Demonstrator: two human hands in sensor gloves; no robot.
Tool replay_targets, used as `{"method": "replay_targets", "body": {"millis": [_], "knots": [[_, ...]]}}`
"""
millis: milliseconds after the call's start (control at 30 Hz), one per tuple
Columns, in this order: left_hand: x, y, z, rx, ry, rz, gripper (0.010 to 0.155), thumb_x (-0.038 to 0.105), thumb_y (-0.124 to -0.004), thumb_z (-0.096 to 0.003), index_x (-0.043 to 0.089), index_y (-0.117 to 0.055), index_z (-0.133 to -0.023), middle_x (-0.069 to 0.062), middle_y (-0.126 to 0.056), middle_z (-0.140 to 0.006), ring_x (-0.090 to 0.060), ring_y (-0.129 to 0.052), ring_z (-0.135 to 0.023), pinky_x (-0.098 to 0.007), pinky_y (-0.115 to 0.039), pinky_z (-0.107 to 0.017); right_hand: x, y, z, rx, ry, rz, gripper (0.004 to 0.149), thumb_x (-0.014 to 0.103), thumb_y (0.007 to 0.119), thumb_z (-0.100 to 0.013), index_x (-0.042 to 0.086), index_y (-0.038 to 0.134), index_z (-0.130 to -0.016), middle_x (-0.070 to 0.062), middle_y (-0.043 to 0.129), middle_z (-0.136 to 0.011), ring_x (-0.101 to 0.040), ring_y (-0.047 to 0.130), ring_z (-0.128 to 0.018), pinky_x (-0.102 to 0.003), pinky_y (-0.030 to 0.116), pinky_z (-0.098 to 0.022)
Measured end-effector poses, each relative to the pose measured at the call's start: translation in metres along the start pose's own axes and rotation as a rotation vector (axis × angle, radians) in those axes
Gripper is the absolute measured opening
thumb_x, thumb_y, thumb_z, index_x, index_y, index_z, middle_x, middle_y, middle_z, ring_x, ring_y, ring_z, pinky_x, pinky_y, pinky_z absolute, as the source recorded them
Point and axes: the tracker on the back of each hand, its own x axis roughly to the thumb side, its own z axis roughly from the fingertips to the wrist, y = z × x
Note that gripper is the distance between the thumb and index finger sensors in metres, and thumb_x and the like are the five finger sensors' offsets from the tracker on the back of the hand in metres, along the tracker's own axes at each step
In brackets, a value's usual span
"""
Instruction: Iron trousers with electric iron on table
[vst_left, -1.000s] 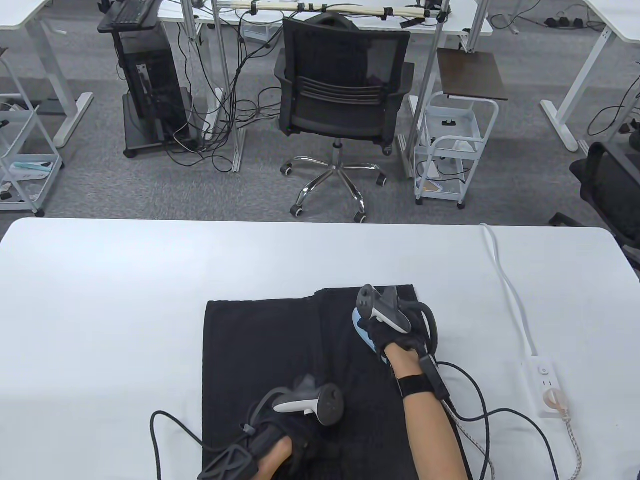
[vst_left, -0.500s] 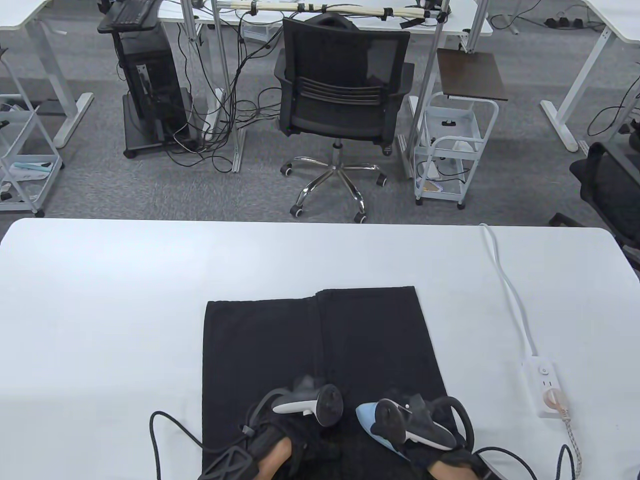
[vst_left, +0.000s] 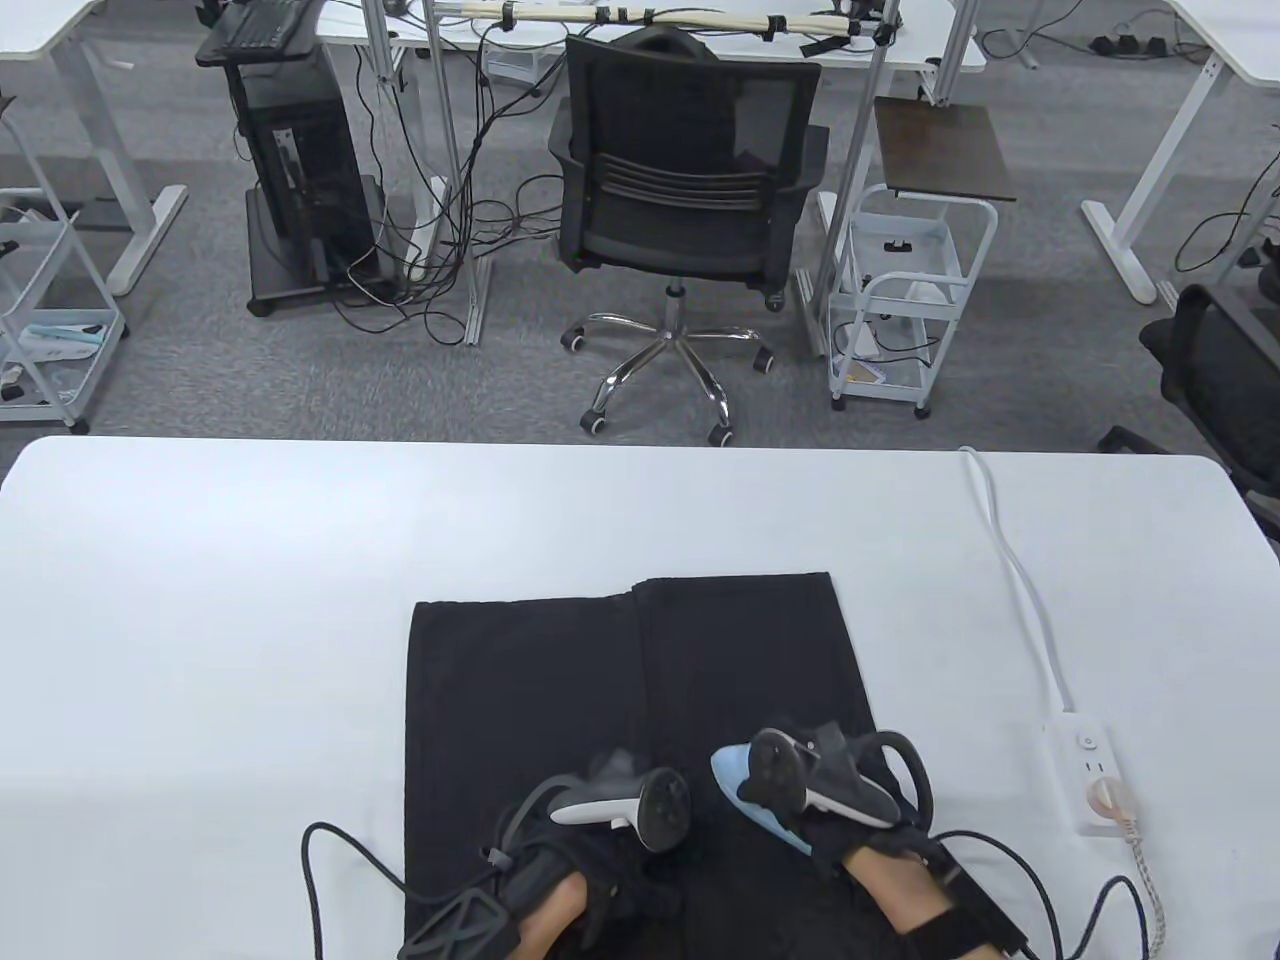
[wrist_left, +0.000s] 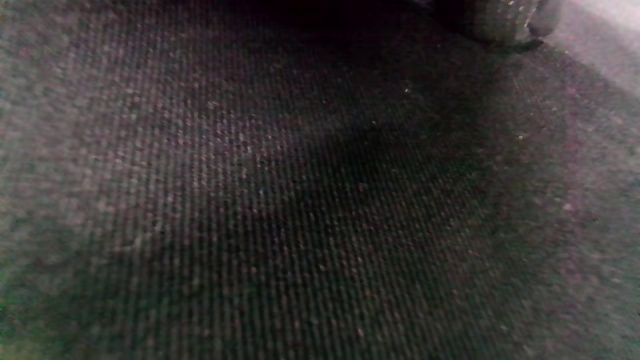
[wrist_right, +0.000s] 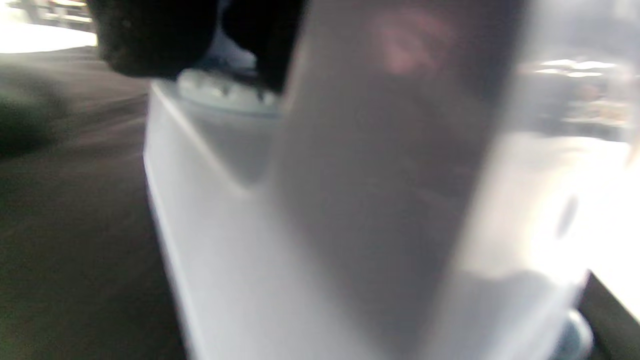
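Lying flat at near centre of white table (vst_left: 250, 560): black trousers (vst_left: 560, 680), soft, limp, likely to creep under iron. Left hand (vst_left: 590, 880) rests on near cloth; finger spread hidden. Electric iron (vst_left: 735, 785), near right leg; probably heavy, hot-soled; take by handle only. Right hand (vst_left: 850, 830) clasped around handle.

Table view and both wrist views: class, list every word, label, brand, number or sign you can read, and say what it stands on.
None can be read.
Power strip: small marks by its switch, too small to read.
Iron: no lettering shows; the right wrist view of it is blurred.
Trousers: plain black cloth, no label showing.
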Motion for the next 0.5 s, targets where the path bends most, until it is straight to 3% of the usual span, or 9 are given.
{"method": "replay_targets", "body": {"millis": [67,233,367,500], "knots": [[0.000,0.000,0.000,-0.001,0.000,0.000,0.106,0.063,-0.067,-0.0515,0.019,0.011,-0.109,-0.025,0.028,-0.104,-0.065,0.018,-0.090,-0.081,-0.010,-0.062,-0.004,-0.004,-0.036,0.016,0.084,-0.007,0.065,0.057,0.072,-0.046,0.008,0.067,-0.087,0.008,0.089,-0.048,-0.006,0.095,-0.028,-0.038,0.089,-0.028],[0.001,0.000,0.000,-0.003,0.000,0.001,0.106,0.063,-0.067,-0.0516,0.019,0.011,-0.109,-0.025,0.028,-0.104,-0.066,0.018,-0.090,-0.081,-0.010,-0.062,-0.010,-0.012,-0.097,0.030,0.203,-0.011,0.065,0.058,0.072,-0.045,0.009,0.067,-0.087,0.009,0.089,-0.048,-0.007,0.095,-0.028,-0.039,0.089,-0.028],[0.001,0.000,-0.001,-0.005,0.000,0.002,0.106,0.063,-0.067,-0.0517,0.019,0.012,-0.109,-0.025,0.028,-0.104,-0.066,0.018,-0.089,-0.081,-0.010,-0.062,-0.015,-0.015,-0.124,0.038,0.296,-0.025,0.065,0.057,0.072,-0.045,0.009,0.067,-0.087,0.008,0.089,-0.048,-0.007,0.095,-0.028,-0.039,0.089,-0.029],[0.001,0.001,-0.001,-0.008,0.002,0.005,0.107,0.063,-0.067,-0.0517,0.019,0.012,-0.108,-0.025,0.028,-0.104,-0.066,0.018,-0.089,-0.081,-0.009,-0.062,-0.017,-0.016,-0.134,0.067,0.359,-0.048,0.064,0.057,0.072,-0.045,0.009,0.066,-0.087,0.008,0.089,-0.049,-0.008,0.095,-0.029,-0.040,0.088,-0.030]]}}
